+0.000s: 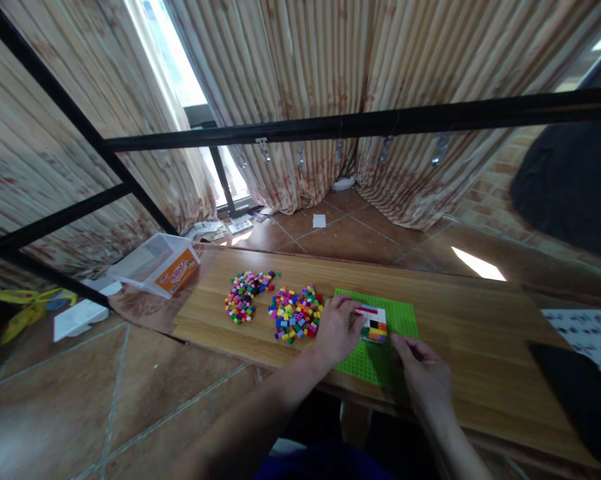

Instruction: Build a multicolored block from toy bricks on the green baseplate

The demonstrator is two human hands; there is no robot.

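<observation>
A green studded baseplate lies on the wooden table, with a low build of toy bricks in white, red, black, orange and yellow on it. My left hand is over the plate's left part, thumb and fingers closed about the build's left edge and hiding that side. Just right of the build, my right hand hovers over the plate's right edge. Its thumb and forefinger are pinched together; anything between them is too small to make out.
Left of the plate are a pile of mixed bricks and a curved pile of smaller bricks. A clear plastic box with an orange label stands beyond the table's left end. A dark flat object lies at the right; a black metal bar crosses ahead.
</observation>
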